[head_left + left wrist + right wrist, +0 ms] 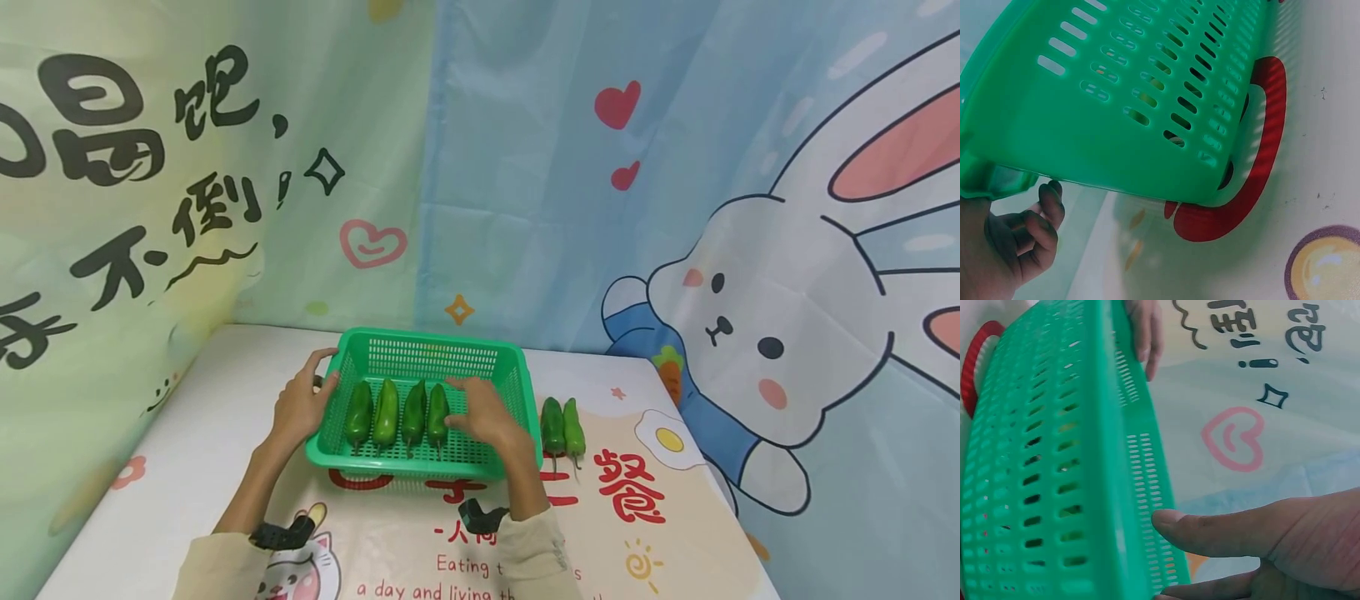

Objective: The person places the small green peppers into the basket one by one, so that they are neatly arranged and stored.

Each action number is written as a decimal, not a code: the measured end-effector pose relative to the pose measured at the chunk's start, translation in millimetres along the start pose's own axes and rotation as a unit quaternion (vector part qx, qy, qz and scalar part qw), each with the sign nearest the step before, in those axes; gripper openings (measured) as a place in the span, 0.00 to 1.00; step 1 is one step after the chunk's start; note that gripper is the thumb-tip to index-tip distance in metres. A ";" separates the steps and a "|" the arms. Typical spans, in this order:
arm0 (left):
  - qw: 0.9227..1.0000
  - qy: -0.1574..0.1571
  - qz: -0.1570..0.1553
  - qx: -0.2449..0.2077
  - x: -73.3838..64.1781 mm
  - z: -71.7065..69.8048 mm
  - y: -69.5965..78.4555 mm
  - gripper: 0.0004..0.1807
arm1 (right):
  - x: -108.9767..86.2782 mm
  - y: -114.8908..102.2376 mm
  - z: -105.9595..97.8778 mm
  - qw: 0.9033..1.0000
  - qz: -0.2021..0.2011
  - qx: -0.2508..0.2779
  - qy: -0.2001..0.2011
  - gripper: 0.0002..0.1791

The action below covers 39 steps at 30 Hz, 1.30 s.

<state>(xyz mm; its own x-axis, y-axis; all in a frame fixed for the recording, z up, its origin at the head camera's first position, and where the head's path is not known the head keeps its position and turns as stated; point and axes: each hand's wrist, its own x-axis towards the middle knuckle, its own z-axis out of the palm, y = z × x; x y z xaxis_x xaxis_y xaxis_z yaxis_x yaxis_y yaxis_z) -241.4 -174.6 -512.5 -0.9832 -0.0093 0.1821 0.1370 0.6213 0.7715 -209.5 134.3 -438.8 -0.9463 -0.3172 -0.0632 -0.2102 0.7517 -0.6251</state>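
A green plastic basket [423, 471] with slotted walls stands on the table. Several green peppers [386, 414] lie side by side in it, stems toward the person. My left hand [303, 400] holds the basket's left rim; in the left wrist view, curled fingers [1043, 231] show beyond the rim's corner. Inside the basket's right half is my right hand [483, 410], thumb and fingers spread, close beside the rightmost pepper [438, 414]. The right wrist view shows its thumb [1210, 532] straight; its other fingers are mostly hidden, and the basket wall blocks the peppers there.
Two more green peppers, a darker one [552, 425] and a lighter one [573, 429], lie on the table just right of the basket. A printed mat [697, 533] covers part of the white table [142, 508]. Behind hangs a printed curtain [510, 208].
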 end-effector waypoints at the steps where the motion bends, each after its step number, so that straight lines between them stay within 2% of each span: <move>1: 1.000 0.000 0.001 -0.001 0.0 -0.2 0.1 0.27 | -1.4 0.1 -2.0 1.000 -0.001 0.004 0.003 0.37; 8: 1.000 0.000 0.001 -0.002 -0.6 0.0 -0.3 0.27 | -11.0 4.6 -16.4 0.999 -0.010 0.018 0.031 0.37; 15: 1.000 -0.001 -0.001 -0.003 -1.5 -0.5 1.3 0.27 | -21.5 9.7 -31.4 0.999 0.010 0.031 0.042 0.38; 28: 1.000 -0.003 -0.001 0.000 -1.9 -0.2 0.4 0.27 | -41.0 28.1 -47.0 0.994 0.028 0.020 0.104 0.35; 33: 1.000 -0.002 -0.001 0.000 -1.3 -0.6 1.0 0.28 | -46.3 33.8 -53.6 0.993 0.040 0.015 0.110 0.35; 39: 1.000 -0.004 -0.002 -0.001 -2.1 -1.4 2.2 0.28 | -51.9 48.0 -63.2 0.992 0.036 0.019 0.117 0.34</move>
<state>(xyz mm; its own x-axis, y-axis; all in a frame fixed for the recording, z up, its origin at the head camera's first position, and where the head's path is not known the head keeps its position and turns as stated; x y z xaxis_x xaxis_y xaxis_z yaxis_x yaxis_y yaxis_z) -238.9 -174.3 -510.4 -0.9848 -0.0058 0.1738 0.1328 0.6201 0.7732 -186.0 223.4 -416.4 -0.9906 -0.1171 0.0704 -0.1345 0.7433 -0.6553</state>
